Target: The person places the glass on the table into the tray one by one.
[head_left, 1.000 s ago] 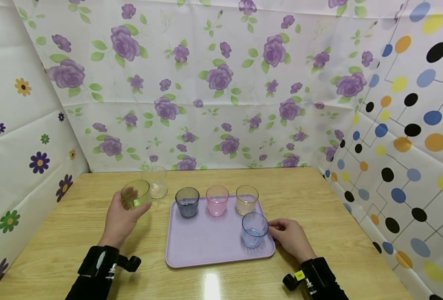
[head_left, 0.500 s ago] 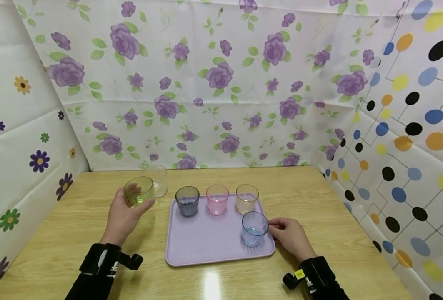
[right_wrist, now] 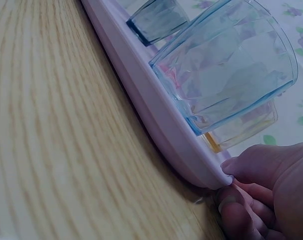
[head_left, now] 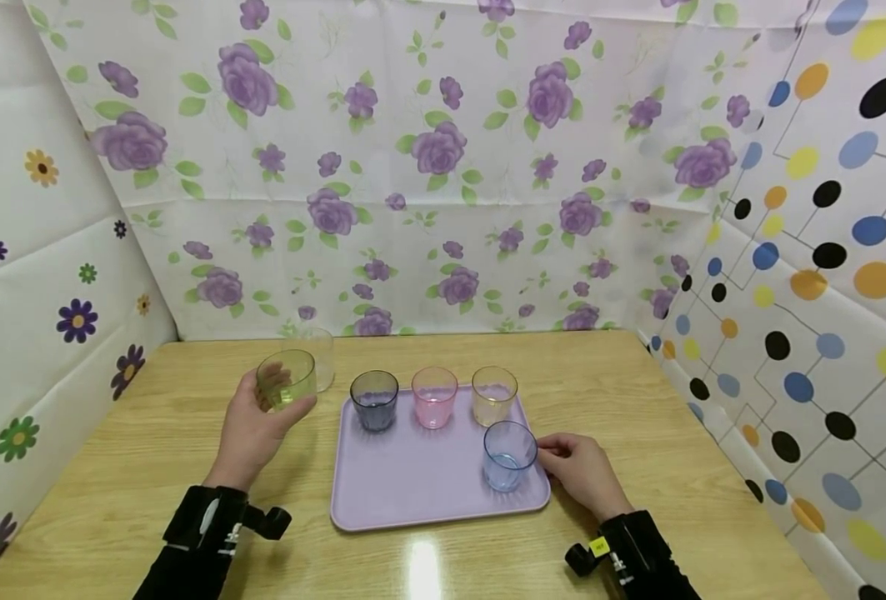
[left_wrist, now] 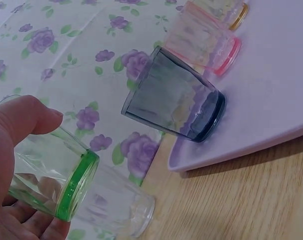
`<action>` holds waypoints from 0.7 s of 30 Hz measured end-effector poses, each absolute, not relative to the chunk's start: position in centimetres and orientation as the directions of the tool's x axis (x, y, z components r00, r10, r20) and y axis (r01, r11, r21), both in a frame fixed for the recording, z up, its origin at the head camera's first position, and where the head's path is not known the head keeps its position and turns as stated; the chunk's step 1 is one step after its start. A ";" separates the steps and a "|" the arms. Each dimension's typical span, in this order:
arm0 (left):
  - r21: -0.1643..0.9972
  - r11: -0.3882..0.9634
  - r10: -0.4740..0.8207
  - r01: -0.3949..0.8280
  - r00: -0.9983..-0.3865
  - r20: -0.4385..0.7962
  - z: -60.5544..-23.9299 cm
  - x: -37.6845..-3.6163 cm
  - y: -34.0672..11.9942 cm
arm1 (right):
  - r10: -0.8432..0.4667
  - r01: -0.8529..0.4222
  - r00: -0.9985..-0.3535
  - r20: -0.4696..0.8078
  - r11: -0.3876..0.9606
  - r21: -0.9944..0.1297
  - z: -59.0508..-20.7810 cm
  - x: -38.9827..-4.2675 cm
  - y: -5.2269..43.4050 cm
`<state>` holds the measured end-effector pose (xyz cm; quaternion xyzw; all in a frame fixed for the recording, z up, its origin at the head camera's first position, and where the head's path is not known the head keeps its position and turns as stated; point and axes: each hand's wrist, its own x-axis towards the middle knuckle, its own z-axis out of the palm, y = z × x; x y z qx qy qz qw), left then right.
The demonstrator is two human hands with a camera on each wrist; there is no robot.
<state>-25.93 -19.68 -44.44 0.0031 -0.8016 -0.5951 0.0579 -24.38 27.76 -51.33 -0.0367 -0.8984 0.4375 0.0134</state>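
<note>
Fingers [left_wrist: 29, 217] of the left hand [head_left: 251, 437] curve round a green tumbler [head_left: 296, 385] while the right hand [head_left: 582, 472] pinches a lilac tray [head_left: 412, 483] by its rim.

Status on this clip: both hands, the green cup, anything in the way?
Left hand holding green cup aloft, left of purple tray. Right hand pinching tray's right edge. Clear cup just behind green one; dark cup takes tray's far-left corner.

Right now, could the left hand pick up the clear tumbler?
Probably not: the left hand is occupied gripping the green tumbler, though the clear tumbler stands just behind it.
</note>
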 end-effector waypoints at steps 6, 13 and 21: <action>0.957 0.280 -0.061 0.077 -0.993 0.098 -44.2 -25.7 -19.2 | 0.082 0.061 -0.997 -0.013 0.608 -0.791 -51.2 -24.4 27.7; 0.951 0.284 -0.030 0.122 -0.990 0.136 -44.1 -25.5 -18.7 | 0.090 0.068 -0.996 -0.016 0.604 -0.794 -51.3 -24.4 27.7; 0.949 0.282 -0.003 0.139 -0.989 0.146 -44.0 -25.3 -17.9 | 0.084 0.064 -0.996 -0.016 0.602 -0.796 -51.2 -24.3 27.7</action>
